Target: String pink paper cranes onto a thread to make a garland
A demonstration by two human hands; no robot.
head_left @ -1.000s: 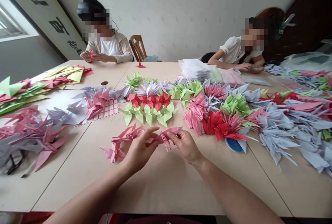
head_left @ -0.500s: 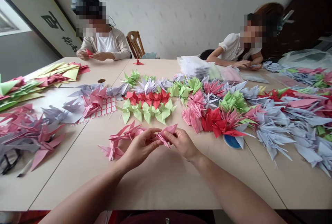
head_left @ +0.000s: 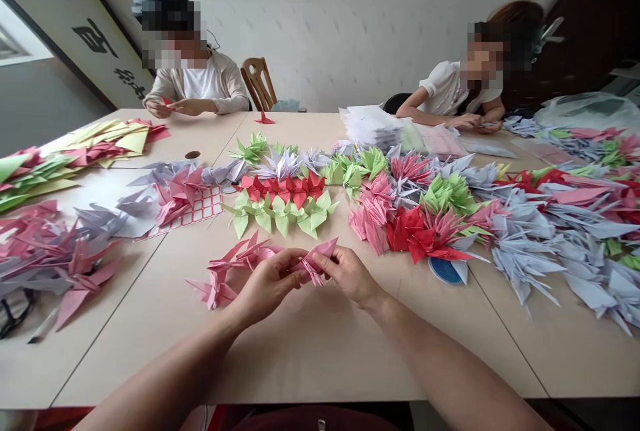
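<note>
Find pink folded paper piece [head_left: 316,263] held over the near part of the counter [head_left: 310,344], between both hands. Find left hand [head_left: 266,282] closed on the left end of it, with thumb and fingers pinching. Find right hand [head_left: 353,278] gripping the right end, with thumb laid on the upper face and a pointed tip showing above the fingers. Note cluster of pink folded pieces [head_left: 215,291] on the counter just beside the left hand, partly behind it.

Observe beyond the hands a row of light green folded pieces [head_left: 281,218], and directly behind that a row of red folded pieces [head_left: 279,190]. Record to the right a heap of mixed folded paper [head_left: 453,194] in pink, red, green and lavender, with blue disc [head_left: 447,270] at its near edge. Record to the left a pile of pink and lavender pieces [head_left: 30,238], near red-gridded sheet [head_left: 200,208].

See across the counter a seated person [head_left: 200,88] holding red paper [head_left: 167,101], and another person [head_left: 443,94] farther right, near white stack [head_left: 370,126].
</note>
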